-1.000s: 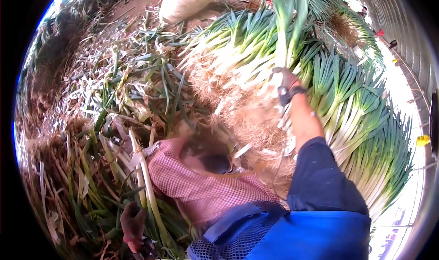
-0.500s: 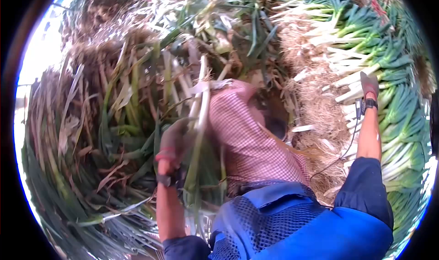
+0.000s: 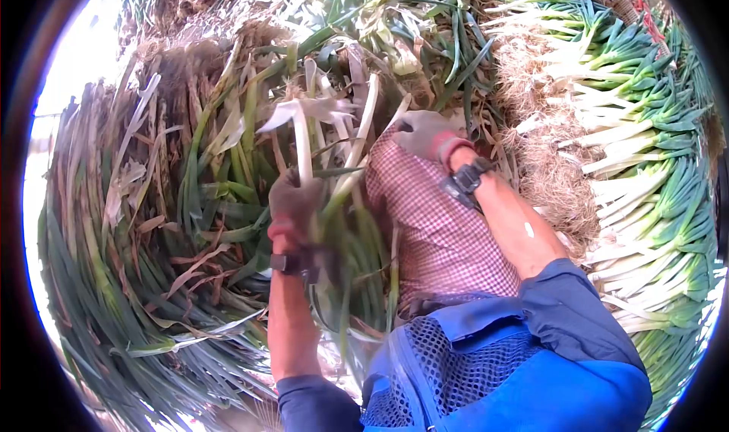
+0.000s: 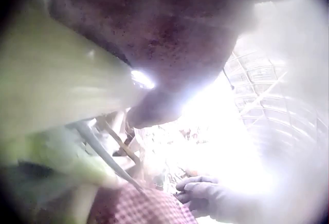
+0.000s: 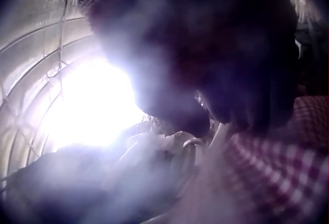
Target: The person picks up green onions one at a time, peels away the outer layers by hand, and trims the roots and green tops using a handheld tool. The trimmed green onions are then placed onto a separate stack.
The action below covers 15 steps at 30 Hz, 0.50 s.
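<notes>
My gloved left hand (image 3: 295, 200) grips a large green onion (image 3: 303, 147) round its white stalk. Its root end points up, with loose whitish skin peeling out to both sides. In the left wrist view the pale stalk (image 4: 61, 80) fills the left side under the gloved fingers (image 4: 169, 44). My gloved right hand (image 3: 429, 134) is over the knee end of the pink checkered cloth (image 3: 440, 227), fingers loosely bent with nothing seen in them. Two more green onion stalks (image 3: 363, 124) stand between the hands. Glare and blur wash out much of both wrist views.
A dense heap of untrimmed green onions (image 3: 114, 227) with dry leaves fills the left. Cleaned green onions (image 3: 630, 143) lie in a long row at the right, their roots (image 3: 554, 166) toward me. Stripped leaves (image 3: 380, 22) are strewn ahead.
My right hand has left the row of cleaned onions and come in over the checkered knee. My left hand has risen from the heap, with a green onion in its grip. The view has swung left.
</notes>
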Tool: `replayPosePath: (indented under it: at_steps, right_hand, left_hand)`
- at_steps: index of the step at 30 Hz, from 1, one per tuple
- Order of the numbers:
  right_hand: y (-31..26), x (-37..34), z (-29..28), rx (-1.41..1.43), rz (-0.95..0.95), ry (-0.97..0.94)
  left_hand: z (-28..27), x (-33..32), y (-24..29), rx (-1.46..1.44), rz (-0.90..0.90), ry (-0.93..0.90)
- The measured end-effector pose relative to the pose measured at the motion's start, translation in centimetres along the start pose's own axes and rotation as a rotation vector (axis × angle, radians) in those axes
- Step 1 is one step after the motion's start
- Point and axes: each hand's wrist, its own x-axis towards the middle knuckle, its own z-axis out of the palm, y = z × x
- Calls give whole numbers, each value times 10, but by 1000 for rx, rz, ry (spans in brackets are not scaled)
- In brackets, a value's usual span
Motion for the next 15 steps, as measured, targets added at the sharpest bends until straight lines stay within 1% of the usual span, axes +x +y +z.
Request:
replayPosePath:
  at_steps: [1, 2, 4, 5, 6, 8, 9, 10, 12, 13, 14, 15]
  right_hand:
    - [-9, 8, 6, -66, -12, -38]
    - [-18, 16, 13, -66, -17, -42]
    - [-33, 30, 27, -162, 38, -64]
    - [-34, 43, 40, -148, 65, -73]
    - [-33, 55, 51, -84, 78, -97]
    - [-39, 67, 64, -11, 171, -82]
    - [-42, 69, 62, 15, 176, -78]
    - [-36, 82, 73, 71, 202, -32]
    - [-11, 110, 86, 165, 10, -127]
    - [-7, 119, 90, -76, -214, -107]
    - [2, 119, 95, -78, -215, -107]
    - [16, 115, 95, -101, -285, -7]
  left_hand:
    - [1, 2, -3, -5, -23, 13]
    - [4, 5, -8, -11, -44, 28]
    - [14, 10, -24, 33, 35, -8]
    - [16, 7, -18, 107, -15, -67]
    - [26, 12, -33, 97, -1, -84]
    - [37, 2, -21, 404, 24, -98]
    - [41, -2, -13, 447, 43, -116]
    - [42, -11, 1, 504, 37, -156]
    - [58, -10, -5, 694, 90, -112]
    - [62, -7, -6, 692, 89, -111]
    - [65, -3, -5, 766, 49, -101]
    - [67, 0, -4, 842, 10, -91]
